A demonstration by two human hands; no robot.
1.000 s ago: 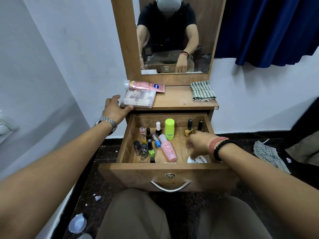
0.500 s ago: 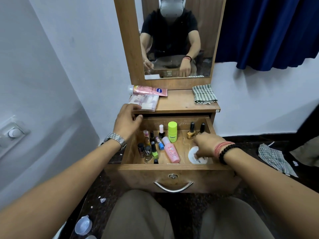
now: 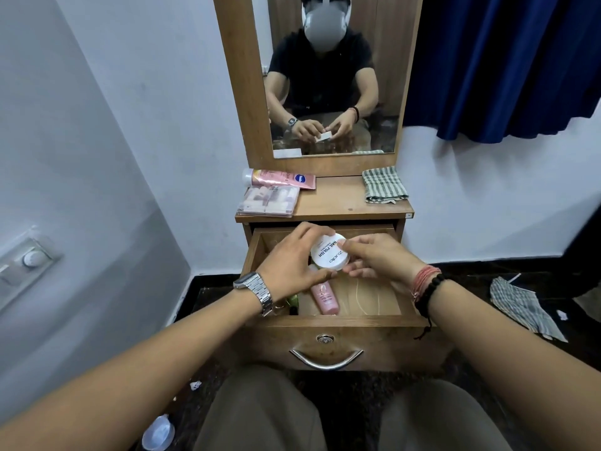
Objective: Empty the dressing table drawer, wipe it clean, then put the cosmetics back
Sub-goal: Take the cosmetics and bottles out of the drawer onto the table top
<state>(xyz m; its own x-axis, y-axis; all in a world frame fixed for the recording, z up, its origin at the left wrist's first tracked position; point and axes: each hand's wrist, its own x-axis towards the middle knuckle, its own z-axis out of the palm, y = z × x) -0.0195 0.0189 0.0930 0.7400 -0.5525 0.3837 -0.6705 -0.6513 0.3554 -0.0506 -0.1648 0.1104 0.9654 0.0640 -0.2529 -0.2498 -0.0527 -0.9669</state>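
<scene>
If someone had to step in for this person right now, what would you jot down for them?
Both hands, left hand and right hand, hold the white round jar above the open drawer.
Done: pink tube and clear pouch lie on the tabletop.
Left: pink bottle and whatever the left hand hides are in the drawer. Set the jar on top, finish emptying, wipe with the checked cloth, refill.

One white jar [image 3: 329, 255], one pink bottle [image 3: 324, 298], one tube [image 3: 279, 179], one packet [image 3: 269, 200], two checked cloths [image 3: 384, 184] [image 3: 523, 304]; other drawer items hidden, possibly several.
</scene>
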